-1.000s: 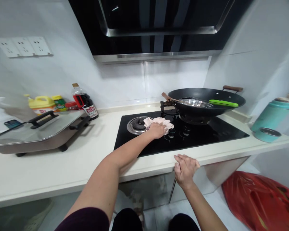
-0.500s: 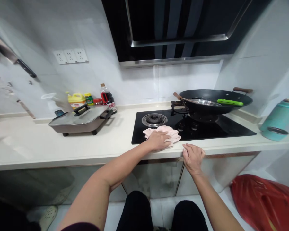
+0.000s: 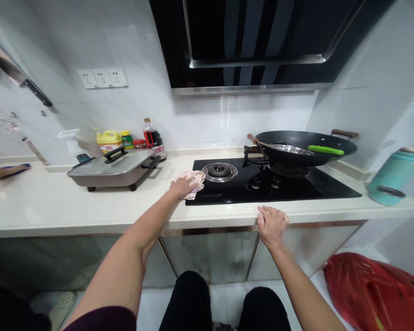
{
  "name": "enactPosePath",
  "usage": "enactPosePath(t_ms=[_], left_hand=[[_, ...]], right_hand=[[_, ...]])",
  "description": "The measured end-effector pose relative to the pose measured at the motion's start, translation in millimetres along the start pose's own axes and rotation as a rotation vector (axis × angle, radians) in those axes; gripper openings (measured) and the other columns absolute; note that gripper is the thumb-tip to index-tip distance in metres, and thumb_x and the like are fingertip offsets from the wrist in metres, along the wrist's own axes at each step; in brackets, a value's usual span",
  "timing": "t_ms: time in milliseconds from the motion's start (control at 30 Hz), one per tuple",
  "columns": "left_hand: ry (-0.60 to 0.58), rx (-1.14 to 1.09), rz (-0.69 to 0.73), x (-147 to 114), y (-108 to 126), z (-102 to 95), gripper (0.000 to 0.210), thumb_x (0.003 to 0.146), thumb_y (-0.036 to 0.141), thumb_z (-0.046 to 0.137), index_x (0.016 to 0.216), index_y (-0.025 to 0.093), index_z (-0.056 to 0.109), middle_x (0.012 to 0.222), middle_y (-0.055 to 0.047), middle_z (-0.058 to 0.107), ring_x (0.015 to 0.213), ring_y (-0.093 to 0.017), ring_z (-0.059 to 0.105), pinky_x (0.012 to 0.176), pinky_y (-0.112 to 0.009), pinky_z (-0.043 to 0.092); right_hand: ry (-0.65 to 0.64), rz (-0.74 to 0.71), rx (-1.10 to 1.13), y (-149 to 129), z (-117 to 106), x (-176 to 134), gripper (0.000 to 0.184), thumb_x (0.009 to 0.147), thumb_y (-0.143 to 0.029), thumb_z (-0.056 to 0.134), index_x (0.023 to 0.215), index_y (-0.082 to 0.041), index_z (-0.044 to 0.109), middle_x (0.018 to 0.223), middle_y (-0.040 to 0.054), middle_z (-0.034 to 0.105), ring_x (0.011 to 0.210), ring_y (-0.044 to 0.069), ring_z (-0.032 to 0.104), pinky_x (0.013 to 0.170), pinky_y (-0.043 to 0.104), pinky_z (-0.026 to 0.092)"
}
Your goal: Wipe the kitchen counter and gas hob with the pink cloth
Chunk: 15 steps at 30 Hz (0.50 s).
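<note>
A pale pink cloth (image 3: 197,183) lies over the left edge of the black glass gas hob (image 3: 227,195), beside the left burner (image 3: 221,171). My left hand (image 3: 183,187) presses on it from above, with the fingers bent into its folds. My right hand (image 3: 272,225) leans on the front edge of the pale counter (image 3: 138,212), just below the hob. Its fingers are curled in and nothing shows in them. Behind that hand, a large black wok (image 3: 303,151) sits on the right burner, holding a shiny metal piece and a green-handled utensil (image 3: 326,150).
Left of the hob stands a lidded electric pan (image 3: 106,179), with a dark sauce bottle (image 3: 155,140) and a yellow jug (image 3: 109,141) behind it. Another person's hand (image 3: 2,172) is on the far-left counter with a blue cloth. A turquoise container (image 3: 395,174) stands right; a range hood (image 3: 248,89) hangs above.
My left hand has slid left with the pink cloth, from the hob's front middle to its left edge. My right hand stays at the counter edge. Another person's hand has come in at far left.
</note>
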<state>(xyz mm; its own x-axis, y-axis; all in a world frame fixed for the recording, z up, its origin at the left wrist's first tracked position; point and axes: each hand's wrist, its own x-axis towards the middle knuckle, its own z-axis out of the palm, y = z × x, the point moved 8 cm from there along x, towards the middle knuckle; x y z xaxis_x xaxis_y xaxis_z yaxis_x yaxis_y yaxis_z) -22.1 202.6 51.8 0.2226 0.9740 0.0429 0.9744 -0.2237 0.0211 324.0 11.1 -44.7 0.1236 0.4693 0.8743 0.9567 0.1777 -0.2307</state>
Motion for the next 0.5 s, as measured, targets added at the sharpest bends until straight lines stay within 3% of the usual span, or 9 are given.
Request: enactPosePath(t_ms=[167,333,500], left_hand=[[0.079,0.001,0.041,-43,2,6.6,0.052,0.107,0.058,0.034,0.155,0.044,0.049,0.162,-0.002,0.052,0.138,-0.03,0.055,0.112,-0.048,0.042],[0.173,0.128,0.117,-89,35,12.2,0.053,0.108,0.052,0.036,0.16,0.041,0.044,0.169,-0.005,0.041,0.141,-0.032,0.051,0.11,-0.05,0.042],[0.259,0.193,0.212,-110,70,9.7,0.051,0.108,0.046,0.036,0.155,0.034,0.055,0.164,-0.009,0.048,0.141,-0.037,0.049,0.105,-0.053,0.045]], right_hand=[[0.001,0.011,0.014,5,4,-4,0.03,0.102,-0.036,0.048,0.111,-0.022,0.073,0.116,0.0085,0.072,0.11,0.026,0.057,0.099,0.045,0.027],[-0.023,0.047,0.019,6,8,-5,0.033,0.102,-0.039,0.046,0.112,-0.022,0.073,0.116,0.0088,0.072,0.11,0.026,0.057,0.1,0.044,0.026],[-0.025,0.062,0.036,1,1,-2,0.032,0.103,-0.037,0.046,0.11,-0.022,0.074,0.115,0.0084,0.073,0.108,0.025,0.057,0.1,0.043,0.027]])
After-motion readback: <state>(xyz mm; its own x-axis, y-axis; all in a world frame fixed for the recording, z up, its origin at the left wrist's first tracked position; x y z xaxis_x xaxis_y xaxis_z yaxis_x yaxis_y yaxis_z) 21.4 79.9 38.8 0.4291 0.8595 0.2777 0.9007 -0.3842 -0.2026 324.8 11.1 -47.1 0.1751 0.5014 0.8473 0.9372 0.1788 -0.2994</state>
